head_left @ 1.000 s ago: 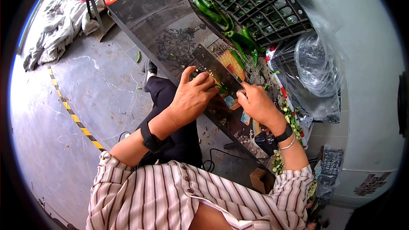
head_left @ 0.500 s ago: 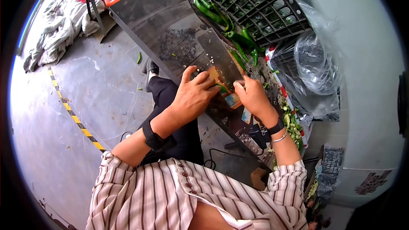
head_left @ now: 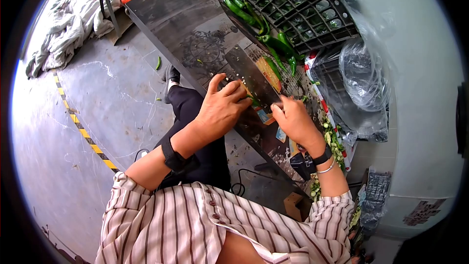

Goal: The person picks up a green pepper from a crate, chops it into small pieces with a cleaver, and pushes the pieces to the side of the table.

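My right hand point(head_left: 297, 121) is closed round the handle end of a broad cleaver point(head_left: 250, 74), whose dark blade points away from me, over the board. Bits of chopped pepper cling to the blade. On the blade's left, my left hand point(head_left: 222, 106) presses curled fingers down on a green pepper point(head_left: 255, 101), mostly hidden beneath them; its index finger is raised. Under the blade lies an orange printed card point(head_left: 268, 74). Whole green peppers point(head_left: 276, 45) rest farther off, beyond the cleaver.
A black plastic crate point(head_left: 298, 10) of green peppers stands at the table's far right. Chopped pepper pieces point(head_left: 334, 144) lie along the right edge beside clear plastic wrap point(head_left: 361, 76). On the floor are grey cloth point(head_left: 68, 27) and yellow-black tape point(head_left: 88, 139).
My right hand has drawn the cleaver slightly toward my body, showing more of the orange card to the blade's right. My left hand stays nearly still on the pepper.
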A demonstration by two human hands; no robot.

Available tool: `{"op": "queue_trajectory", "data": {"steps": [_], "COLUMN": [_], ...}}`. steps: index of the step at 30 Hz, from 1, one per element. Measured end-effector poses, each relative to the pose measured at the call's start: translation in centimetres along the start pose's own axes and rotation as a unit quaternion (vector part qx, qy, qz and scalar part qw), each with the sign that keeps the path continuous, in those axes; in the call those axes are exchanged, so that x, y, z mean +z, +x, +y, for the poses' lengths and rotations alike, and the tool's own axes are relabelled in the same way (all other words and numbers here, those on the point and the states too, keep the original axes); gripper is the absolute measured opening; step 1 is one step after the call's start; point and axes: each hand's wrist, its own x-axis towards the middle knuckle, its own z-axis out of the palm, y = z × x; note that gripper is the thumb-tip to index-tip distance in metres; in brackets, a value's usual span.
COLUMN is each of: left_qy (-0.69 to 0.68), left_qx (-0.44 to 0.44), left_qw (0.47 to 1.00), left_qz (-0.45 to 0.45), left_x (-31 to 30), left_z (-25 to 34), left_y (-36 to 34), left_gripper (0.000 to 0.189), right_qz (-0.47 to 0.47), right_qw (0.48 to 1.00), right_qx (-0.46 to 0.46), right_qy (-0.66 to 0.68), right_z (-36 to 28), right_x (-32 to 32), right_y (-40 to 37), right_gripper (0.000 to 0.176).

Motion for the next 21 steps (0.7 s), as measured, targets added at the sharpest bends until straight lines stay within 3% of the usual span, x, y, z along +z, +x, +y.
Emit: {"op": "queue_trajectory", "data": {"steps": [6,17,21], "left_qy": [-0.002,-0.003,-0.008], "left_qx": [-0.008,-0.011,-0.011], "left_qw": [1.0,1.0,1.0], "left_qz": [0.007,-0.013,-0.017], "left_x": [0.2,0.0,0.0], "left_z": [0.0,0.0,0.0], "left_y": [-0.1,-0.1,0.1], "left_gripper": [0.026,0.027,0.027], "right_qz": [-0.045,0.038,0.009], "right_qw": [0.999,0.998,1.0], "right_qx": [0.009,0.007,0.009], "right_qy": [-0.015,0.042,0.027], "right_z": [-0.1,-0.2,-0.7], "right_x": [0.1,0.0,-0.4], "right_y": [1.0,1.0,0.3], "right_gripper": [0.023,0.022,0.02]}}
